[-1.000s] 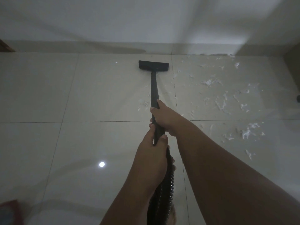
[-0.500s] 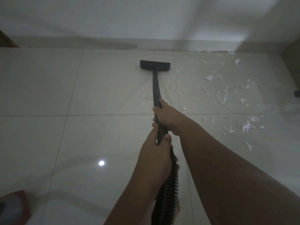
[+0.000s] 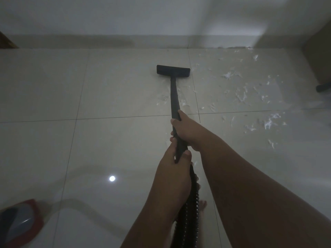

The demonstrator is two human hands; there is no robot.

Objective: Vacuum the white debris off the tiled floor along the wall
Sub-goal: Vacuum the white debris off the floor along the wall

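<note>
A dim room — glossy pale floor tiles (image 3: 111, 90) with thin dark grout lines, one round light reflection (image 3: 112, 178), and a plain white wall (image 3: 125, 15) behind.

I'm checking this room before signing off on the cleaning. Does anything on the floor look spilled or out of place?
Yes: white debris lies scattered over the tiles right of the vacuum head, reaching the wall base. A dark patch along that skirting looks chipped or stained.

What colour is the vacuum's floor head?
Black, seen in the head view: the floor head.
</note>
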